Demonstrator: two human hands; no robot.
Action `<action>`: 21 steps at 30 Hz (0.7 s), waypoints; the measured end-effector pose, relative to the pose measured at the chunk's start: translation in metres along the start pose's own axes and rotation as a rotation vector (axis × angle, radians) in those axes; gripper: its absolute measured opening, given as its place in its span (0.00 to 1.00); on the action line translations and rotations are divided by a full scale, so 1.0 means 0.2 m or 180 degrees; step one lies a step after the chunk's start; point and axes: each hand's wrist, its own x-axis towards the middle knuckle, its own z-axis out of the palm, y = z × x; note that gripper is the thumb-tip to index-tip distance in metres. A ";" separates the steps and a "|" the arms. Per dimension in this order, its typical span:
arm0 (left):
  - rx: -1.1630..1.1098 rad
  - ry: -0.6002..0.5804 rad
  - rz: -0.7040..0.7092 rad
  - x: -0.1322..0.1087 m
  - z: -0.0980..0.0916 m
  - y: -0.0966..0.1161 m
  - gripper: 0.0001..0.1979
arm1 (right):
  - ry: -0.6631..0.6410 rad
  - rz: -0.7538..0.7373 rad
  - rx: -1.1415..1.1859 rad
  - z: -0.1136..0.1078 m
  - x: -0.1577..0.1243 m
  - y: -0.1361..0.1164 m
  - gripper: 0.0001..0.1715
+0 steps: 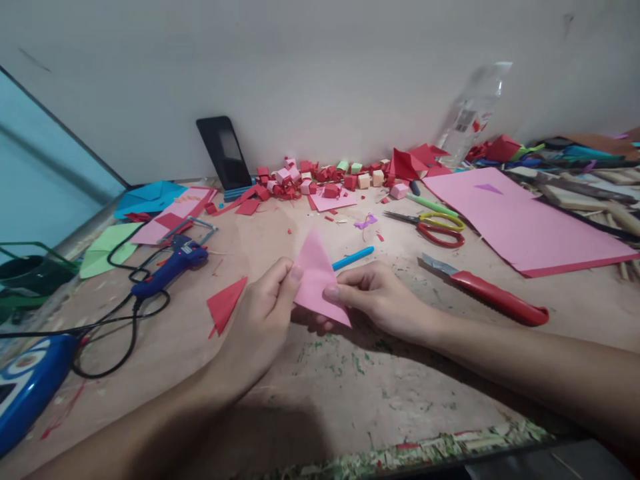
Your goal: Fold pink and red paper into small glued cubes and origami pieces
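Both hands pinch small pink folded paper triangle (318, 280) above bench middle: left hand (260, 320) clamped on left edge, right hand (380, 297) on lower corner. Paper likely light, thin, easily creased; edges safest grip.

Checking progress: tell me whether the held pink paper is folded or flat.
Likely folded: the pink paper is a triangle pinched by left hand and right hand; layers unclear.

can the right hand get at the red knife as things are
Likely yes: the knife lies on bare table beside the right hand, nothing between them, but that hand pinches the paper.
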 end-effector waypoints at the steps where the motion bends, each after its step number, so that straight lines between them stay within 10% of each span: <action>1: -0.0120 -0.0041 -0.0039 0.00 0.00 0.00 0.17 | -0.0026 0.0019 0.0087 0.00 0.00 0.00 0.27; 21: -0.0772 0.0370 -0.0037 0.04 0.00 0.02 0.16 | -0.0085 0.0019 -0.0164 -0.03 0.02 0.01 0.25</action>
